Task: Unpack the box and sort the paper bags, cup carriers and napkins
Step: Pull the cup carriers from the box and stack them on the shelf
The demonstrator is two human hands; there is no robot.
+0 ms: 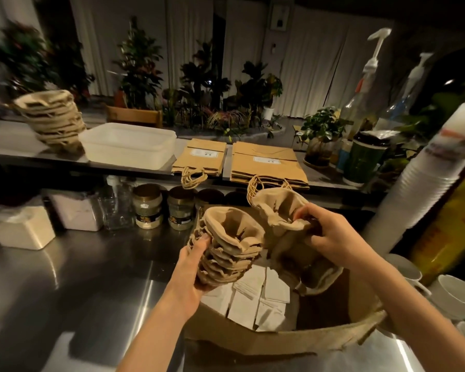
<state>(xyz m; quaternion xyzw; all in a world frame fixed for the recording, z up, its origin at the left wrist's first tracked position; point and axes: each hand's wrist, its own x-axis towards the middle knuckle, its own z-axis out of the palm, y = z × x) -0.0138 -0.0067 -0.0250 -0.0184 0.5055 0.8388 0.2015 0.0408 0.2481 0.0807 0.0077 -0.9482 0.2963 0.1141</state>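
The left grip [191, 267] is clutching a stack of cup carriers [226, 253] over the box [279, 342], and the right grip [330, 237] is pinching another bunch [282, 210] beside it. The sorted pile [51, 119] is sitting way off up-left, so the left's looking nearer.

Left of the box [279, 342] the counter [73, 291] lies bare for me to reach across, hemmed at the back by jars [148, 208] and a white container [22, 230] under the shelf [105, 167], while stacked cups [414, 189] and mugs [452, 294] crowd close on my right.
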